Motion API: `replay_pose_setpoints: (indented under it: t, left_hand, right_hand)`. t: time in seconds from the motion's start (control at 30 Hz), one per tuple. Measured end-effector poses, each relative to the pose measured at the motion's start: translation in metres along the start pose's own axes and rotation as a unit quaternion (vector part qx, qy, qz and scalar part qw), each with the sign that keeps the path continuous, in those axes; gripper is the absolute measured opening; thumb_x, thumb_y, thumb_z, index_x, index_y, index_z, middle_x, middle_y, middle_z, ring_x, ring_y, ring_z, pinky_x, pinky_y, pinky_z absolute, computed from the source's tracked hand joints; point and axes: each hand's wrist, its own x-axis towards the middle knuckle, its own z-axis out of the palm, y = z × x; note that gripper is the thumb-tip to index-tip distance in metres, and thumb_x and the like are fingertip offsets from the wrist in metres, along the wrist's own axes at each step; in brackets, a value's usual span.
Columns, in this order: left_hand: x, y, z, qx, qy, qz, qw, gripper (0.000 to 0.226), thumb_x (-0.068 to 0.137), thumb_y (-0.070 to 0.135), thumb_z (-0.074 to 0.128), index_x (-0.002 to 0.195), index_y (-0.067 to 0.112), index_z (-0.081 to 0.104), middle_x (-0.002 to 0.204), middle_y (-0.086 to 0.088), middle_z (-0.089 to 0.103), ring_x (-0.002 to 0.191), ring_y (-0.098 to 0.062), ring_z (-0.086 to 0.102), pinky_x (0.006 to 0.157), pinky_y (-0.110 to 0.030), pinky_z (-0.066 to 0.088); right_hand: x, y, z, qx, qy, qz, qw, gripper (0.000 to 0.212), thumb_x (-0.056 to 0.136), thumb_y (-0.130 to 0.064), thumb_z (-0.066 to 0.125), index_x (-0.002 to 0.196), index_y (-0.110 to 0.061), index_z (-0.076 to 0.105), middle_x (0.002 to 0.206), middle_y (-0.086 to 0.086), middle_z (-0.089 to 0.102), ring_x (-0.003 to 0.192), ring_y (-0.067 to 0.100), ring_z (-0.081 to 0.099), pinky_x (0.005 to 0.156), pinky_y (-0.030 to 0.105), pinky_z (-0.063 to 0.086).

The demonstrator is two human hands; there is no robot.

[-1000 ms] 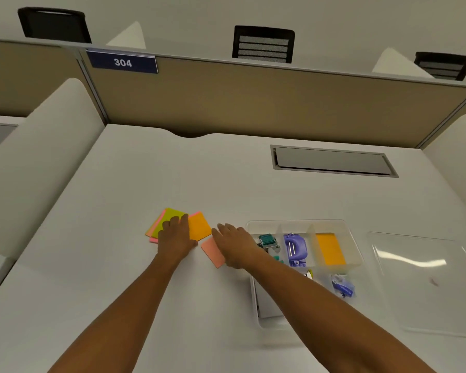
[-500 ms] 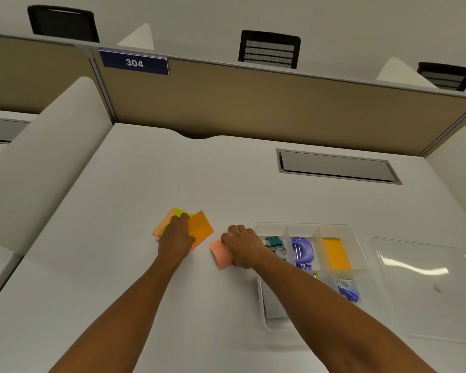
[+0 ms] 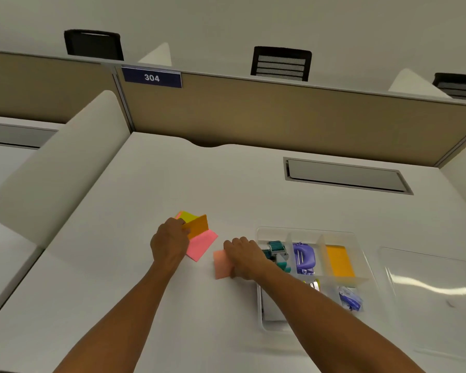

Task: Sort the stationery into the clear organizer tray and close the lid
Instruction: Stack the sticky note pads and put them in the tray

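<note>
Left fingers (image 3: 182, 228) pinch the orange pad (image 3: 198, 226), tilted above the pink pad (image 3: 201, 244); right hand (image 3: 244, 258) presses the salmon pad (image 3: 222, 264) beside the tray (image 3: 359, 239). Best lifted squarely.

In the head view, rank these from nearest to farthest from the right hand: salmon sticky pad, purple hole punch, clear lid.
1. salmon sticky pad, under the right hand.
2. purple hole punch, in the tray to its right.
3. clear lid, far right on the desk.

Blue partition sign (image 3: 151, 77) reads, apparently, "304".
</note>
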Motion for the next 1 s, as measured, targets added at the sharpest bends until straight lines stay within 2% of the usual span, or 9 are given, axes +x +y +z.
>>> replay_pose_setpoints:
  t: [0.13,0.23,0.33,0.4,0.5,0.67,0.8,0.93,1.0]
  left_hand:
    - [-0.002,0.018,-0.008,-0.072,0.014,-0.036,0.997,0.020,0.099,0.031,0.047,0.101,0.015,0.058,0.095,-0.007,0.065,0.089,-0.033,0.063,0.069,-0.033,0.043]
    - [-0.002,0.038,-0.015,-0.141,0.028,-0.053,0.988,0.021,0.099,0.031,0.046,0.096,0.014,0.058,0.094,-0.010,0.065,0.087,-0.033,0.062,0.072,-0.037,0.048]
    - [-0.003,0.057,-0.020,-0.163,0.043,-0.029,0.985,0.025,0.098,0.032,0.045,0.089,0.014,0.060,0.088,-0.007,0.063,0.081,-0.029,0.059,0.071,-0.040,0.052]
    - [-0.004,0.067,-0.019,-0.175,0.048,-0.019,0.983,0.028,0.096,0.033,0.045,0.083,0.015,0.061,0.082,-0.007,0.061,0.076,-0.029,0.059,0.066,-0.039,0.052]
    - [-0.011,0.088,-0.016,-0.232,0.023,-0.013,0.972,0.029,0.095,0.025,0.049,0.075,0.007,0.060,0.070,-0.007,0.060,0.069,-0.027,0.056,0.059,-0.033,0.042]
    - [-0.025,0.129,-0.006,-0.271,-0.023,0.022,0.962,0.015,0.093,0.021,0.059,0.103,0.012,0.065,0.094,-0.001,0.065,0.087,-0.022,0.061,0.076,-0.033,0.050]
    - [-0.036,0.162,0.010,-0.316,-0.080,0.032,0.945,0.014,0.090,0.020,0.065,0.102,0.012,0.063,0.095,-0.003,0.066,0.088,-0.022,0.064,0.080,-0.038,0.055]
    - [-0.050,0.195,0.023,-0.325,-0.117,0.052,0.937,0.019,0.090,0.023,0.065,0.106,0.013,0.063,0.099,-0.004,0.066,0.090,-0.021,0.064,0.079,-0.035,0.055]
    - [-0.059,0.214,0.031,-0.325,-0.139,0.059,0.933,0.017,0.091,0.025,0.064,0.105,0.015,0.061,0.097,-0.001,0.065,0.087,-0.019,0.064,0.075,-0.030,0.053]
  right_hand:
    - [-0.013,-0.005,0.001,0.074,0.011,0.004,0.997,0.061,0.079,-0.026,0.076,0.126,-0.014,0.039,0.120,0.014,0.056,0.107,0.033,0.054,0.088,0.043,0.043]
    - [-0.026,-0.005,-0.007,0.239,-0.030,0.020,0.970,0.069,0.086,-0.016,0.070,0.141,-0.022,0.030,0.131,0.013,0.054,0.111,0.032,0.057,0.091,0.044,0.049]
    - [-0.044,0.000,-0.019,0.335,-0.019,0.027,0.942,0.048,0.097,-0.021,0.055,0.142,-0.020,0.037,0.136,0.009,0.053,0.114,0.028,0.056,0.091,0.039,0.048]
    - [-0.058,0.010,-0.025,0.378,0.013,0.040,0.925,0.036,0.100,-0.024,0.048,0.136,-0.019,0.046,0.131,0.006,0.056,0.108,0.022,0.057,0.086,0.033,0.047]
    - [-0.080,0.037,-0.028,0.421,0.078,0.075,0.901,0.031,0.098,-0.027,0.052,0.128,-0.019,0.056,0.122,0.001,0.061,0.099,0.016,0.058,0.081,0.029,0.047]
    - [-0.119,0.091,-0.019,0.489,0.194,0.158,0.836,0.026,0.090,-0.028,0.062,0.114,-0.019,0.067,0.105,-0.003,0.070,0.092,0.015,0.065,0.079,0.034,0.057]
    - [-0.149,0.133,-0.006,0.536,0.259,0.259,0.761,0.027,0.089,-0.022,0.065,0.116,-0.019,0.066,0.106,-0.001,0.071,0.090,0.012,0.067,0.079,0.037,0.058]
    - [-0.174,0.164,0.003,0.526,0.301,0.330,0.723,0.032,0.094,-0.024,0.061,0.125,-0.017,0.059,0.113,0.000,0.065,0.091,0.017,0.063,0.073,0.032,0.053]
    - [-0.184,0.176,0.006,0.524,0.320,0.363,0.701,0.035,0.095,-0.026,0.060,0.129,-0.016,0.056,0.117,0.002,0.063,0.095,0.020,0.061,0.077,0.034,0.053]
